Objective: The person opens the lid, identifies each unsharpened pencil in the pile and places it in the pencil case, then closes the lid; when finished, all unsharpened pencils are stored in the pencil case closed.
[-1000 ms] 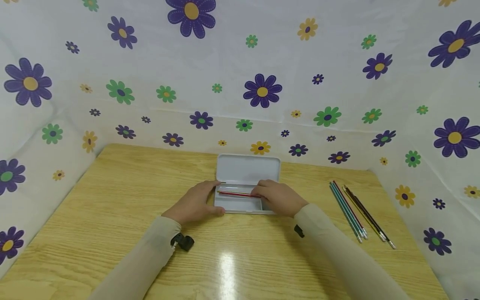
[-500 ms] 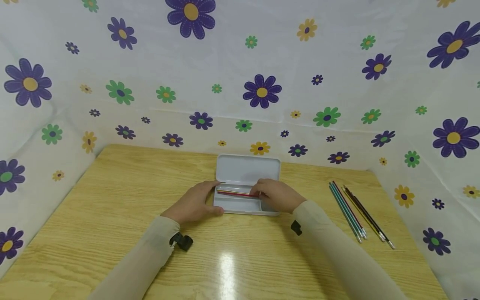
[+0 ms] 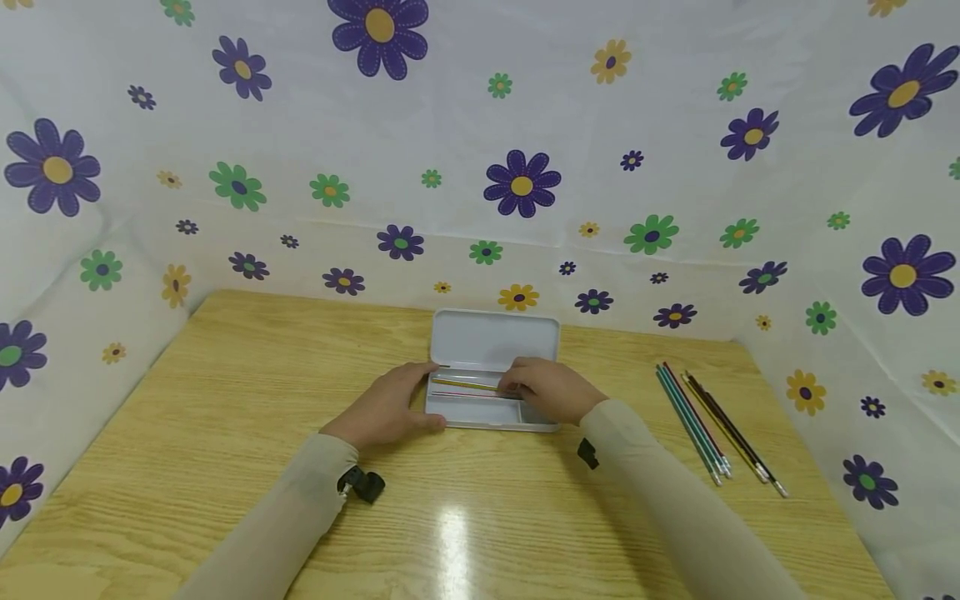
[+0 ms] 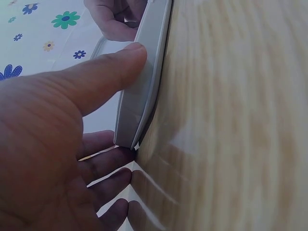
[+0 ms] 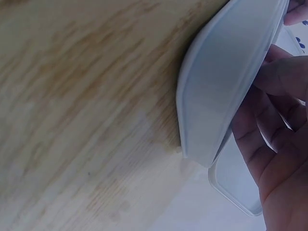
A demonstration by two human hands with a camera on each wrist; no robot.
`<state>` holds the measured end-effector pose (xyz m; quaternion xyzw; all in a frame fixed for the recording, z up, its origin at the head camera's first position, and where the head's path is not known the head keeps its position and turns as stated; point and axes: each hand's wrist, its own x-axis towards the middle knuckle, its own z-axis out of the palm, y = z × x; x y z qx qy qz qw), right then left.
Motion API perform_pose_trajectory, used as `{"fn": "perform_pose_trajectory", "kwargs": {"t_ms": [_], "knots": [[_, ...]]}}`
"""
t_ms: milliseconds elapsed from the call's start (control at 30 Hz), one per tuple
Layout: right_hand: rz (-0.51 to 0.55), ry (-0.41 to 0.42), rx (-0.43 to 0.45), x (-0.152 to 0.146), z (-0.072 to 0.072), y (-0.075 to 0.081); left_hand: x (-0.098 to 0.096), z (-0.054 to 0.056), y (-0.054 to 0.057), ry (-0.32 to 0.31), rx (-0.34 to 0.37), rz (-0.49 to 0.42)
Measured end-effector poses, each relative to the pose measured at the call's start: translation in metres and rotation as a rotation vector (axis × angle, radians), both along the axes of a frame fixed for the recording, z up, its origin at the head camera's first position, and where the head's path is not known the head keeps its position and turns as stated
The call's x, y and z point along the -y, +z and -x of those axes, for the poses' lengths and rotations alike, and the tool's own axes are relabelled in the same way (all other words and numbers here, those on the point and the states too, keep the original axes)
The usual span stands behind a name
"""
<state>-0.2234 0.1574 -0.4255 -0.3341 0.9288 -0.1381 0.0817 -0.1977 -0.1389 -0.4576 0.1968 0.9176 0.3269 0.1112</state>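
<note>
A pale pencil case [image 3: 474,411] lies open at the table's middle, its lid [image 3: 495,337] tipped back. My left hand [image 3: 386,408] holds its left end: in the left wrist view the thumb presses the front wall [image 4: 132,110] and the fingers reach round the end. Inside the long rear compartment lies a yellow pencil [image 3: 463,383]; a thin red line shows in front of it. The fingers of my right hand [image 3: 553,390] are curled inside the case around the pencils' right ends. In the right wrist view the case wall [image 5: 211,86] hides the fingertips.
Several loose pencils lie to the right on the wooden table [image 3: 480,500]: a bluish-green group [image 3: 687,423] with a dark red one beside it, and dark and yellow ones [image 3: 735,432] further right. A flower-patterned cloth [image 3: 450,125] hangs around the table's back and sides.
The red pencil, visible along its length a second ago, has sunk lower into the case, and the yellow one now shows clearly. Both hands stay nearly in place.
</note>
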Motion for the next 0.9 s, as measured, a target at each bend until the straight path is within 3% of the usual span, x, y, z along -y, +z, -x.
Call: {"fn": "perform_pose_trajectory", "kwargs": {"t_ms": [433, 900], "knots": [[-0.041, -0.025, -0.030, -0.010, -0.007, 0.004, 0.000, 0.000, -0.003, -0.004, 0.006, 0.003], [-0.029, -0.076, -0.100, -0.062, -0.021, 0.022, 0.000, -0.001, -0.001, -0.001, -0.009, 0.005]]}}
